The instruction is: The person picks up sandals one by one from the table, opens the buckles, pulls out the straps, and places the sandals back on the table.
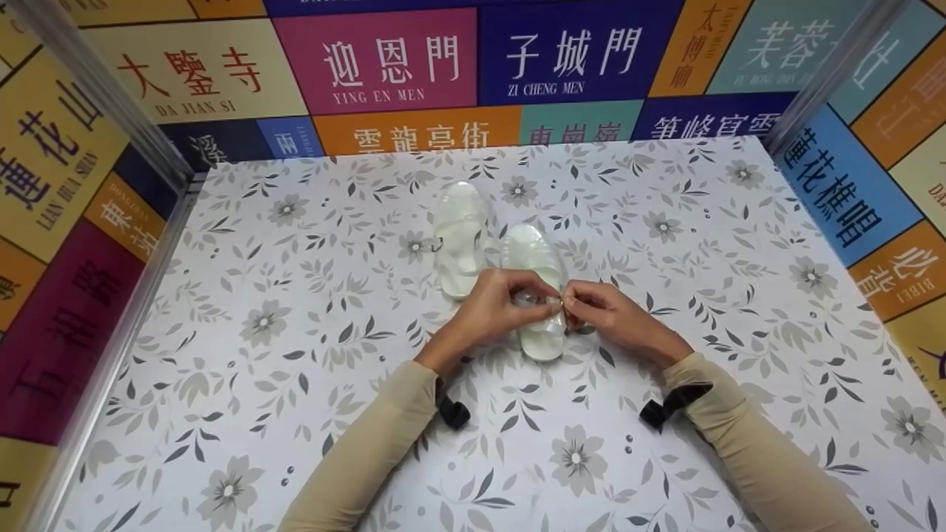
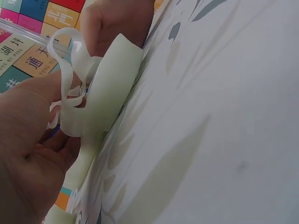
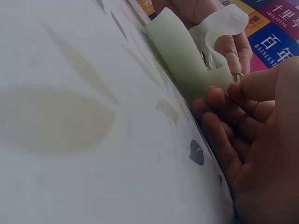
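Glossy pale-green sandal point(image 1: 526, 247) lies sole-down on white, grey-floral-patterned table point(image 1: 295, 414). Left hand point(image 1: 499, 301): grip pinches its translucent strap point(image 3: 229, 21). Right hand point(image 1: 606, 314): grip pinches at its small metal buckle point(image 3: 237, 77). Second pale-green sandal point(image 1: 460, 203) just beside.

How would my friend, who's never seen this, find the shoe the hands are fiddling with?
Find the big white table with a grey flower-and-leaf print. Near its middle is a pale sandal, right of the other sandal and lower down in the head view. The left hand and right hand have fingers at its strap, while the other sandal lies unheld.
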The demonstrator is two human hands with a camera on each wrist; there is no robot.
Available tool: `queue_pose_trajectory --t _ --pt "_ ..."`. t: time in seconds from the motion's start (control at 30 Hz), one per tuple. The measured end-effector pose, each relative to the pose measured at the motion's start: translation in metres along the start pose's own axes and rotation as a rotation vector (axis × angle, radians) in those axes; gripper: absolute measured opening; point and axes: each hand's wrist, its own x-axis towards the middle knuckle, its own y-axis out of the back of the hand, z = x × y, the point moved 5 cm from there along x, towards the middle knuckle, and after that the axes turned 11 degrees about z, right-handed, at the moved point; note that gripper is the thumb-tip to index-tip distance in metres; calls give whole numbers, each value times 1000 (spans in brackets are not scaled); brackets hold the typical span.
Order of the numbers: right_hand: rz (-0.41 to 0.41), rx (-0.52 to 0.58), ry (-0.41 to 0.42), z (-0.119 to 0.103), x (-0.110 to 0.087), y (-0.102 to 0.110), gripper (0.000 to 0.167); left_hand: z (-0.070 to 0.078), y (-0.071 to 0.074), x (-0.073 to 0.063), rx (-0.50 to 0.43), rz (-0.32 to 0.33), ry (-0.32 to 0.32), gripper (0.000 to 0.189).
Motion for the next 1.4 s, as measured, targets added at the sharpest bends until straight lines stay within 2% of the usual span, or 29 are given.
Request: queue_pose_trajectory --t 0.17,0.37,0.6,0.8,1.03,1.27,1.4 --pt "20 -24 -8 -1 -1 0 23 -1 0 0 -41 -3 0 16" --pt "33 -49 -33 -1 -1 -1 20 -1 1 0 -1 11 -14 13" --pt "59 -74 -84 -1 -1 -4 20 -2 2 0 5 12 4 15" --pt "83 -34 -71 -1 0 -3 16 -2 4 -1 2 17 -9 16" --pt "91 -6 -34 2 -2 3 25 0 6 0 47 31 -45 13" --pt "97 -64 -38 3 -2 7 27 -1 6 0 28 19 -8 14" --pt "99 -54 -44 3 -2 6 25 -2 4 0 22 16 8 14"
